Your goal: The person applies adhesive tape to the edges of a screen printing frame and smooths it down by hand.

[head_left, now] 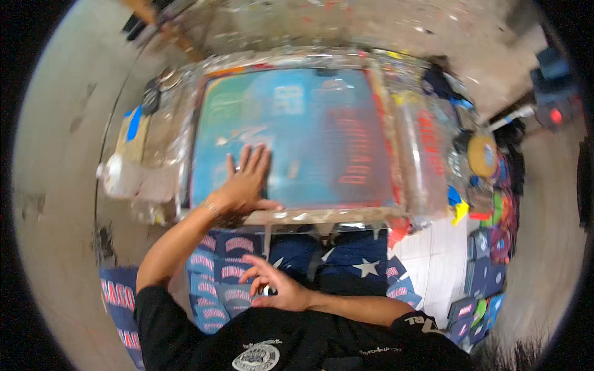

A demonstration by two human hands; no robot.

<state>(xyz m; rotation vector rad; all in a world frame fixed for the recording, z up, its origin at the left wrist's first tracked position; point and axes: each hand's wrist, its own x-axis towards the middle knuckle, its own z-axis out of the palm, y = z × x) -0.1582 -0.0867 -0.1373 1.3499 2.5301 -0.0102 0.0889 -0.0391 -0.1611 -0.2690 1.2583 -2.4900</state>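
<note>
A large screen-printing frame (390, 133) with a blue mesh lies flat on the table, with red lettering on its right part. My left hand (244, 182) rests flat on the mesh near the frame's lower left, fingers spread. My right hand (272, 287) hovers below the frame's near edge, fingers loosely apart, holding nothing. It is above dark blue fabric pieces (216, 272) printed with red letters. A navy cloth with white stars (359, 263) lies just right of it.
A yellow tape roll (481, 156) and coloured scraps sit right of the frame. White paper (433, 260) lies at the lower right beside small dark cards. A crumpled white rag (120, 176) and a blue-taped board (133, 130) sit at the left. Paint-spattered floor surrounds the table.
</note>
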